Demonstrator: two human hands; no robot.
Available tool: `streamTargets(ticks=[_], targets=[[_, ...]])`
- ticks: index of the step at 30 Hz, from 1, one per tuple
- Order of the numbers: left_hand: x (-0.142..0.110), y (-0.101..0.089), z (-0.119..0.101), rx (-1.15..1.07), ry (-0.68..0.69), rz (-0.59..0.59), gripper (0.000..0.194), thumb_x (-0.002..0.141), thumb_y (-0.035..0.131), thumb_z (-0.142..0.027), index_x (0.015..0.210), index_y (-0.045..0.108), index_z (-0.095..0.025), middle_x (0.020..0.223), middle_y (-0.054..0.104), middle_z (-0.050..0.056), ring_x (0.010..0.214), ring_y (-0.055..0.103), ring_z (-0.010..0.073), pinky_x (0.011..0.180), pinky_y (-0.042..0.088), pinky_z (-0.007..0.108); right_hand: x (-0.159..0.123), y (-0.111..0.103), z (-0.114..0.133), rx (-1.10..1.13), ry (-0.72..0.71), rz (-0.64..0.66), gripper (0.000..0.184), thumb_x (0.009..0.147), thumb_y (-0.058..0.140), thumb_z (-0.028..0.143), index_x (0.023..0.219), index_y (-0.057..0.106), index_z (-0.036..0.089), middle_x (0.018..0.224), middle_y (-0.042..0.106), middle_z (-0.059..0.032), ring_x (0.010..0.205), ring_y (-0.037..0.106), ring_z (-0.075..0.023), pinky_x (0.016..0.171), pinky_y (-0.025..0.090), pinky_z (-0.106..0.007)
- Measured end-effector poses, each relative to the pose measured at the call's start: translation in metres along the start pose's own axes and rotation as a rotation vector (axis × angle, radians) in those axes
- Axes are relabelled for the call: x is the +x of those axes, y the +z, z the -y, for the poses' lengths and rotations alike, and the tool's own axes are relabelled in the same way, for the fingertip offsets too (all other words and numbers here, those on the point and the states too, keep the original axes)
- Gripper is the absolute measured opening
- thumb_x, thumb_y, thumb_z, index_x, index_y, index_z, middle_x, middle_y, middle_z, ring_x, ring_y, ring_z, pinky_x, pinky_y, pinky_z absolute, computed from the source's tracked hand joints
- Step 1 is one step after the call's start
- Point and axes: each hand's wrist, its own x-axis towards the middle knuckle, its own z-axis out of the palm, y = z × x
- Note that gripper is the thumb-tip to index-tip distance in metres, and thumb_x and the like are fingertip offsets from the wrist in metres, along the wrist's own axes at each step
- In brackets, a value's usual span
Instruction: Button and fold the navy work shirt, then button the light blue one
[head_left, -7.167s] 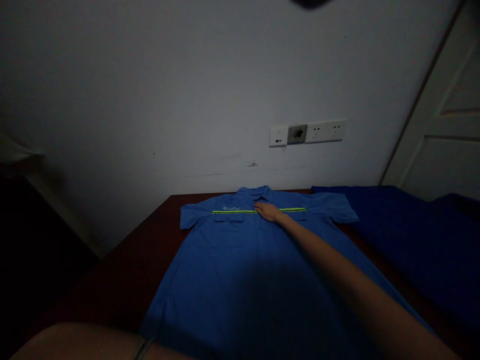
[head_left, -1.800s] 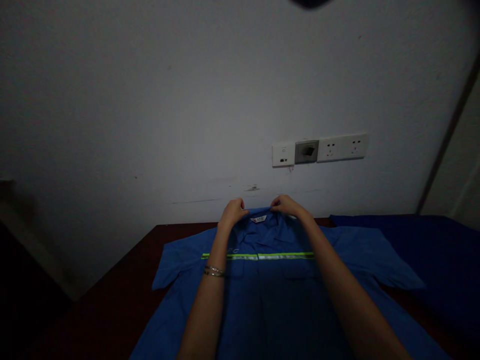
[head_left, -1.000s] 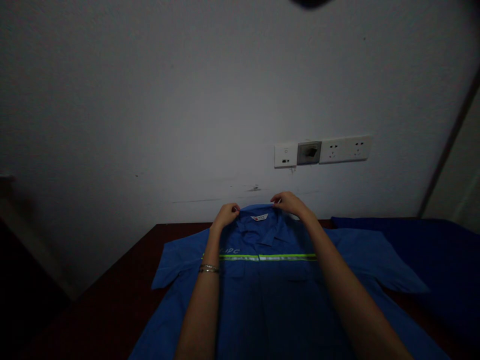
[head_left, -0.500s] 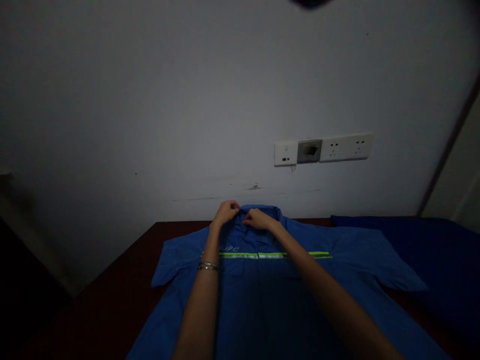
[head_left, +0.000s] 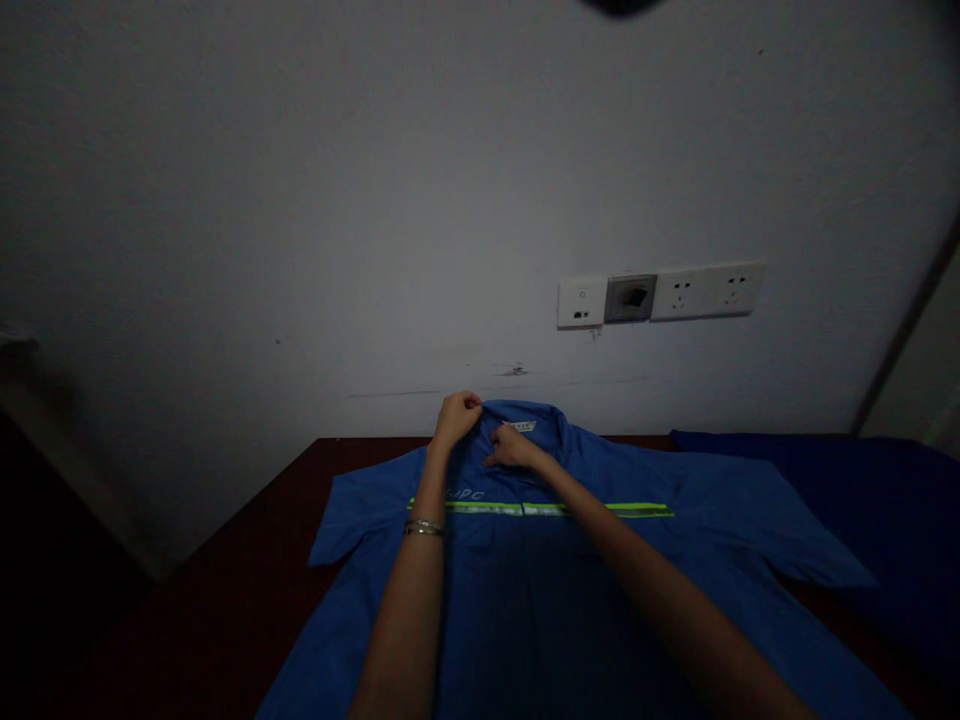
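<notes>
A blue short-sleeved work shirt (head_left: 480, 600) lies spread front side up, with a yellow-green and silver reflective stripe (head_left: 637, 510) across the chest. At the left end of its collar (head_left: 525, 408), my left hand (head_left: 457, 420) is closed in a pinch on the fabric. My right hand (head_left: 515, 447) is at the neck opening, a little right of the left hand. Its fingertips look apart and rest at the collar's inner left side. Behind it a pale label (head_left: 523, 426) shows inside the neck. Pale lettering (head_left: 466, 495) on the chest is partly covered by my left forearm.
The shirt rests on a dark red table (head_left: 247, 560) against a white wall (head_left: 375, 200). A darker blue cloth (head_left: 885, 510) lies at the right, under the shirt's sleeve. Sockets and switches (head_left: 705, 292) are on the wall above.
My right hand's fingers have spread from a pinch at the collar and moved slightly down. The label inside the neck has come into view. My left hand keeps its pinch on the collar.
</notes>
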Motion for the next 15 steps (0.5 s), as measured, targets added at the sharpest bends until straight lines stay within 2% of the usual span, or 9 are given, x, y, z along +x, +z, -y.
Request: streamTargets(ticks=[6, 8, 11, 12, 13, 15], targets=[[-0.003, -0.002, -0.009, 0.13, -0.029, -0.018, 0.02, 0.067, 0.053, -0.014, 0.081, 0.068, -0.013, 0.073, 0.066, 0.004, 0.068, 0.058, 0.0129, 0.065, 0.043, 0.021, -0.01, -0.001, 0.021, -0.1, -0.005, 0.006, 0.026, 0.059, 0.069, 0.021, 0.082, 0.063, 0.01, 0.081, 0.064, -0.0089, 0.073, 0.058, -0.0182, 0.061, 0.042, -0.023], [-0.004, -0.002, -0.013, 0.163, -0.009, -0.027, 0.022, 0.069, 0.053, -0.015, 0.085, 0.068, -0.014, 0.075, 0.067, 0.004, 0.07, 0.058, 0.0134, 0.067, 0.043, 0.022, -0.013, -0.012, 0.024, -0.106, -0.012, 0.044, 0.028, 0.058, 0.072, 0.025, 0.08, 0.063, 0.011, 0.078, 0.065, -0.0093, 0.072, 0.059, -0.0192, 0.061, 0.043, -0.024], [-0.005, -0.002, -0.018, 0.197, 0.046, -0.061, 0.028, 0.073, 0.051, -0.015, 0.097, 0.066, -0.015, 0.083, 0.067, 0.005, 0.075, 0.059, 0.0142, 0.073, 0.043, 0.023, -0.015, -0.043, 0.018, -0.031, 0.009, 0.207, 0.026, 0.062, 0.07, 0.036, 0.075, 0.064, 0.013, 0.066, 0.064, -0.0047, 0.061, 0.059, -0.0165, 0.056, 0.043, -0.023], [-0.006, -0.002, -0.019, 0.211, 0.055, -0.064, 0.03, 0.074, 0.05, -0.016, 0.099, 0.065, -0.015, 0.086, 0.067, 0.006, 0.077, 0.059, 0.0146, 0.075, 0.043, 0.024, -0.016, -0.056, 0.013, -0.001, 0.024, 0.197, 0.023, 0.067, 0.065, 0.036, 0.075, 0.064, 0.014, 0.064, 0.064, -0.0033, 0.059, 0.059, -0.015, 0.056, 0.043, -0.022], [-0.006, -0.002, -0.02, 0.229, 0.058, -0.059, 0.03, 0.075, 0.05, -0.016, 0.1, 0.065, -0.015, 0.089, 0.067, 0.007, 0.079, 0.059, 0.015, 0.076, 0.043, 0.024, -0.017, -0.069, 0.006, -0.018, 0.055, 0.132, 0.019, 0.071, 0.062, 0.033, 0.076, 0.065, 0.014, 0.065, 0.064, -0.0032, 0.06, 0.06, -0.0143, 0.056, 0.042, -0.021], [-0.006, -0.002, -0.02, 0.269, 0.054, -0.04, 0.027, 0.076, 0.049, -0.016, 0.097, 0.066, -0.016, 0.093, 0.066, 0.007, 0.083, 0.058, 0.0159, 0.079, 0.042, 0.025, -0.021, -0.091, -0.008, -0.138, 0.113, -0.099, 0.017, 0.072, 0.06, 0.028, 0.082, 0.065, 0.015, 0.076, 0.066, -0.0053, 0.072, 0.061, -0.0154, 0.062, 0.042, -0.02]])
